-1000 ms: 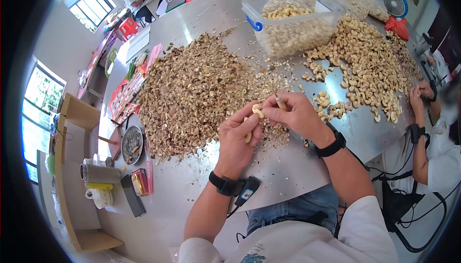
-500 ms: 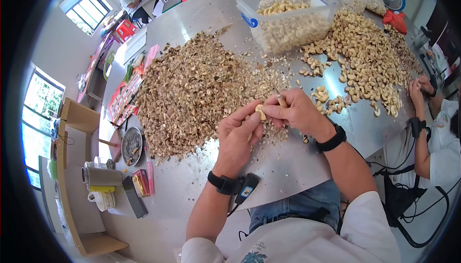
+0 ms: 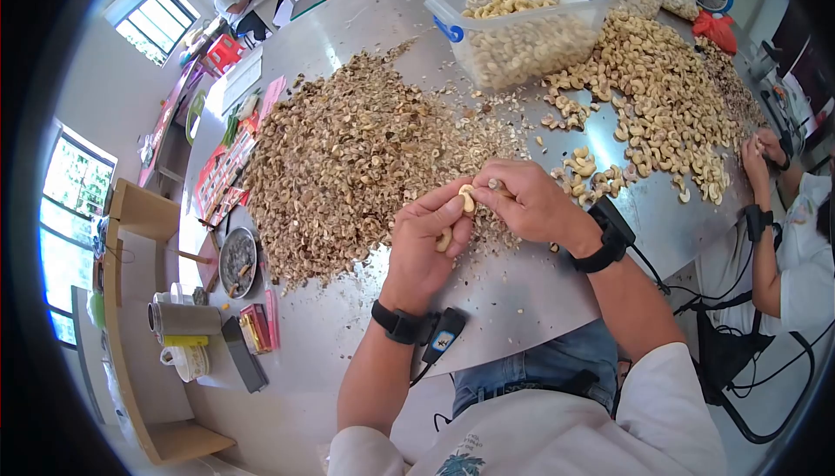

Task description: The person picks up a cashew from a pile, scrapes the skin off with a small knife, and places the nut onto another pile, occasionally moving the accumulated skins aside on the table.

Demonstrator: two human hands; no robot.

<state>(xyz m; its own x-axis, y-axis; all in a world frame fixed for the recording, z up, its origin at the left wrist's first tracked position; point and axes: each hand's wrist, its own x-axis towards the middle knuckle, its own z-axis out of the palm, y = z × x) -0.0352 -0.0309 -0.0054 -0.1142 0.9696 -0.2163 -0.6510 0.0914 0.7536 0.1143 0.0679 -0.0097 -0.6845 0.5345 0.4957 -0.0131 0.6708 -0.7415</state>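
Pinched in the fingers of my left hand [image 3: 423, 241] is a pale cashew [image 3: 467, 197]. A second cashew [image 3: 444, 239] rests against the curled fingers of that hand. My right hand [image 3: 532, 204] is closed around a small wooden-handled tool [image 3: 496, 185], and its fingertips touch the pinched cashew. Most of the tool is hidden by the fingers, so its working end cannot be made out. Both hands are above the steel table [image 3: 487, 302], beside a broad heap of brown husk bits [image 3: 348, 154]. A small group of cashews [image 3: 591, 176] lies just beyond my right hand.
A clear plastic tub [image 3: 522, 50] of cashews stands at the back, with a large cashew pile [image 3: 665, 93] to its right. Left are an ashtray-like metal bowl [image 3: 237, 263], a mug [image 3: 184, 361] and a dark box [image 3: 243, 356]. A co-worker's hands [image 3: 761, 150] are at right.
The right hand has turned, so the tool's thin metal end no longer shows and a blunt end faces the camera. The left fingers have shifted, revealing the second cashew.
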